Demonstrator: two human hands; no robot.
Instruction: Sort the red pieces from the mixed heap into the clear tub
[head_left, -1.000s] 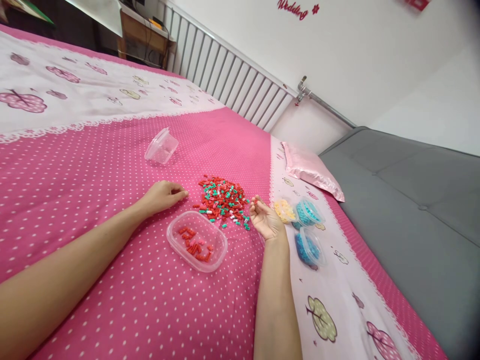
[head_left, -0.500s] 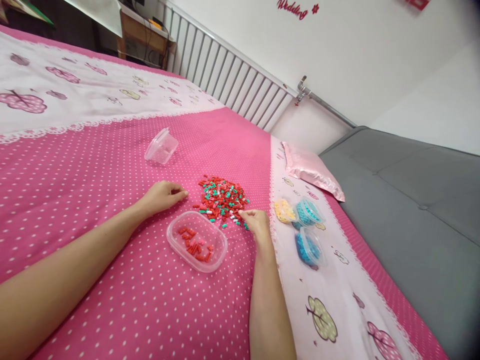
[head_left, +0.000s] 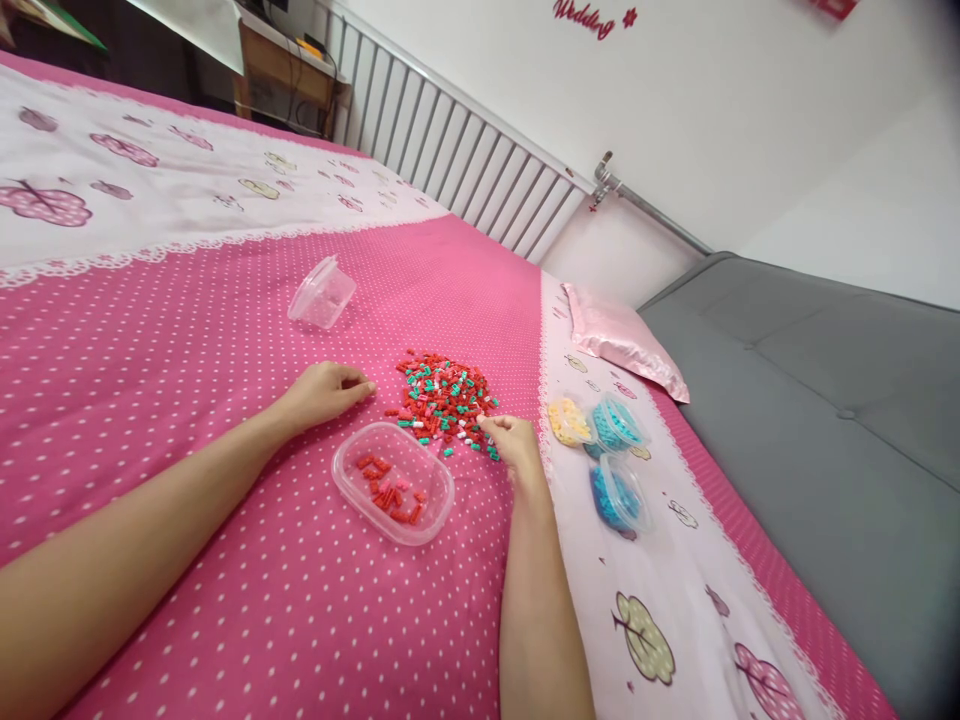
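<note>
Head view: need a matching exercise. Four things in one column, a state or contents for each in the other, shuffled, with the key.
Column A
1. oval tub
2. far tub
3. pile
4. right hand

Column B
a. mixed red, green and white pieces
b. fingertips at the pile's near edge
c. a few red pieces inside
d. lying on its side, looks empty

Pairs: 1-c, 2-d, 3-a, 4-b
</note>
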